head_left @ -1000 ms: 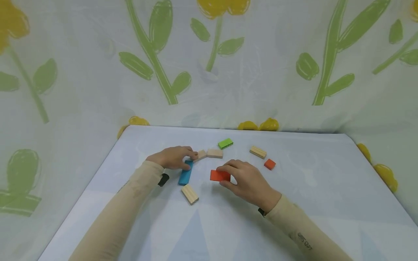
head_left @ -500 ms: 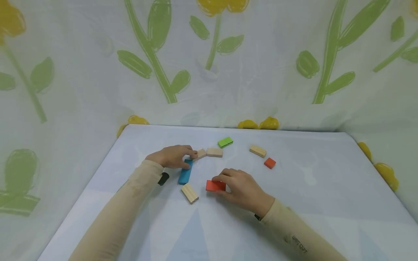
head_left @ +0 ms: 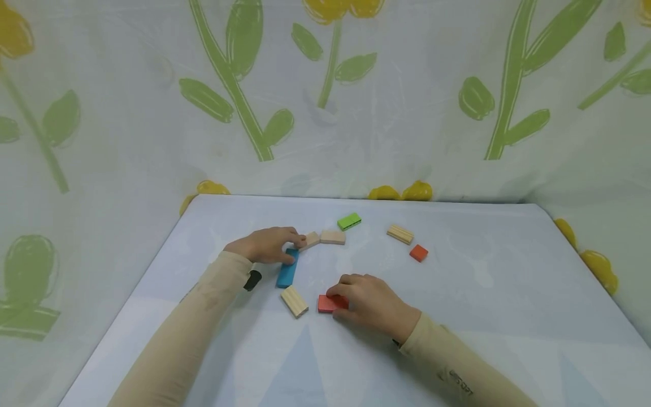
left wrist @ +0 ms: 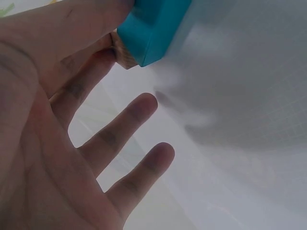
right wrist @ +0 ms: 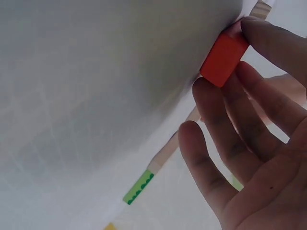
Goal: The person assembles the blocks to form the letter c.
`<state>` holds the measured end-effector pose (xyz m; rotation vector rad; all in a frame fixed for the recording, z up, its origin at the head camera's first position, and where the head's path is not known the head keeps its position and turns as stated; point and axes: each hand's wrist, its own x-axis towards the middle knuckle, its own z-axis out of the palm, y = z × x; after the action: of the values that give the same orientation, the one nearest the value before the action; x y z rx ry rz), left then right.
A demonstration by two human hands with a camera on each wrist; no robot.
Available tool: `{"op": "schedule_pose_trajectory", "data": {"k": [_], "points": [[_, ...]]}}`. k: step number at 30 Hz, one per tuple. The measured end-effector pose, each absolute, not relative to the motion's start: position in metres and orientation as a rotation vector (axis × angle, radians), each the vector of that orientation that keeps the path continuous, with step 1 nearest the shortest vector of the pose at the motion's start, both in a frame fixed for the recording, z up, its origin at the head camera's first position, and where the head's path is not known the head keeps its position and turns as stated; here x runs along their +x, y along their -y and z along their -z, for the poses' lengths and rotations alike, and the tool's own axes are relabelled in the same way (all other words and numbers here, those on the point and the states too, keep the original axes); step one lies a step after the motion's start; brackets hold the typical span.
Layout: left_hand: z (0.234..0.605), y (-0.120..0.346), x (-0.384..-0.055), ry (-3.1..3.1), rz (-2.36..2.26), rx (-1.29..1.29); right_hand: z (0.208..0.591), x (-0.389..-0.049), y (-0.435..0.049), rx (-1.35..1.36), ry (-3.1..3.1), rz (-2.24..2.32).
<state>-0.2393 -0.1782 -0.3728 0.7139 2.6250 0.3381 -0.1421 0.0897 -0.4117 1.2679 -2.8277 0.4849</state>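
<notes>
The right sleeve [head_left: 460, 373] bears dark lettering, too blurred to read reliably. The right hand [head_left: 373, 302] pinches the red block [head_left: 326, 303] between thumb and fingers, near the grooved wooden block [head_left: 294, 302]; both hand and red block are nearer the person than 1.0 s earlier. The left hand [head_left: 264, 246], pose unchanged, rests its thumb on the blue block [head_left: 287, 276], fingertips at the pale block [head_left: 312, 241], 2 outer fingers spread. Farther back lies 1 green block [head_left: 349, 221].
</notes>
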Motion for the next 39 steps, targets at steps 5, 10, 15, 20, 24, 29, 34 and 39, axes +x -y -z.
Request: {"op": "schedule_pose_trajectory", "data": {"k": [5, 10, 15, 20, 24, 29, 34, 39], "points": [[0.373, 0.179, -0.239, -2.627, -0.334, 0.728, 0.412, -0.143, -0.089, 1.271, 2.860, -0.504], [0.371, 0.179, -0.239, -2.625, -0.347, 0.732, 0.411, -0.142, -0.088, 1.279, 2.886, -0.529], [0.370, 0.179, -0.239, -2.629, -0.349, 0.730, 0.410, -0.142, -0.087, 1.304, 2.867, -0.545], [0.368, 0.178, -0.239, -2.624, -0.342, 0.743, 0.410, -0.141, -0.084, 1.340, 2.854, -0.565], [0.369, 0.179, -0.238, -2.621, -0.334, 0.745, 0.411, -0.140, -0.081, 1.348, 2.858, -0.576], [0.370, 0.179, -0.239, -2.626, -0.321, 0.753, 0.410, -0.139, -0.078, 1.342, 2.879, -0.576], [0.371, 0.179, -0.240, -2.624, -0.332, 0.766, 0.408, -0.137, -0.077, 1.335, 2.890, -0.570], [0.370, 0.179, -0.240, -2.624, -0.327, 0.777, 0.409, -0.137, -0.076, 1.345, 2.883, -0.563]]}}
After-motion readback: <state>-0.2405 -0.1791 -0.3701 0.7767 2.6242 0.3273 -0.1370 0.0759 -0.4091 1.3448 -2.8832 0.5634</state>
